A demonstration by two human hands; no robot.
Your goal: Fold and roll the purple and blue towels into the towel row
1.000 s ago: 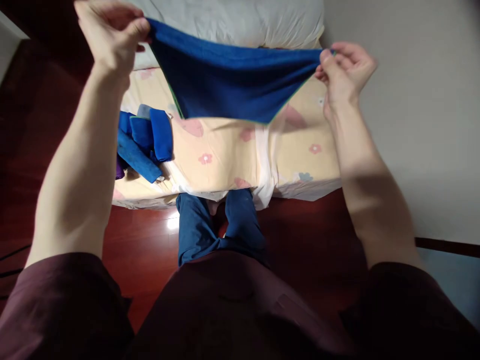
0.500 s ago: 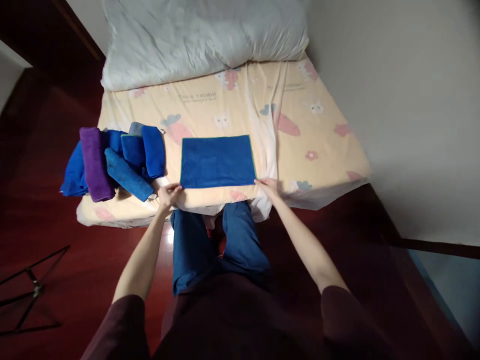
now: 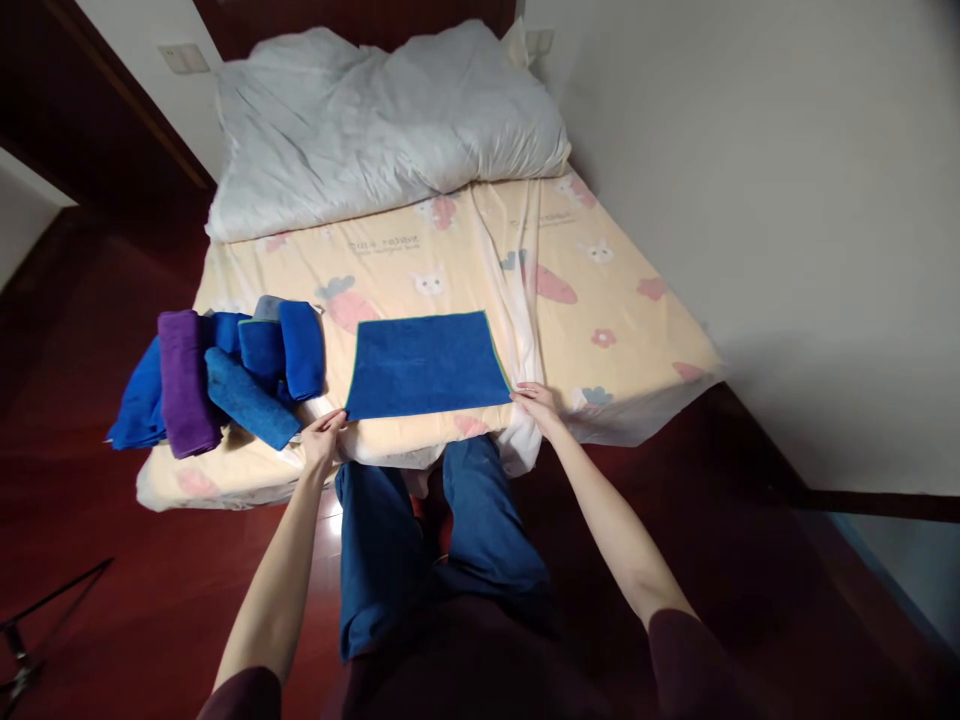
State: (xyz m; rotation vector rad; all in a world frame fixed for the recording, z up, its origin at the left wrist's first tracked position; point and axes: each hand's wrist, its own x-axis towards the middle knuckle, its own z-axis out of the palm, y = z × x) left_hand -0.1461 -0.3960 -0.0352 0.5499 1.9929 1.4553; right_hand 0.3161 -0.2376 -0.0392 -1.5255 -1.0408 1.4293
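Note:
A blue towel (image 3: 424, 364) with thin green edging lies spread flat on the bed near its front edge. My left hand (image 3: 324, 438) pinches the towel's near left corner. At the near right corner, my right hand (image 3: 535, 402) has its fingers closed on the fabric. The near edge is drawn straight between both hands and looks wider than the far edge. Left of it sits a pile of rolled or folded towels, among them a purple towel (image 3: 184, 385) and a blue rolled towel (image 3: 251, 398).
The bed (image 3: 630, 345) carries a yellow sheet printed with rabbits and carrots. A pale quilt (image 3: 390, 130) is heaped at the far end. A wall (image 3: 750, 230) runs along the right. Part of a black stand (image 3: 22, 650) shows on the dark red floor at lower left.
The view has tilted up, showing more of the far end of the bed. Both hands keep hold of the towel's near corners, which are now pulled farther apart and slightly toward me.

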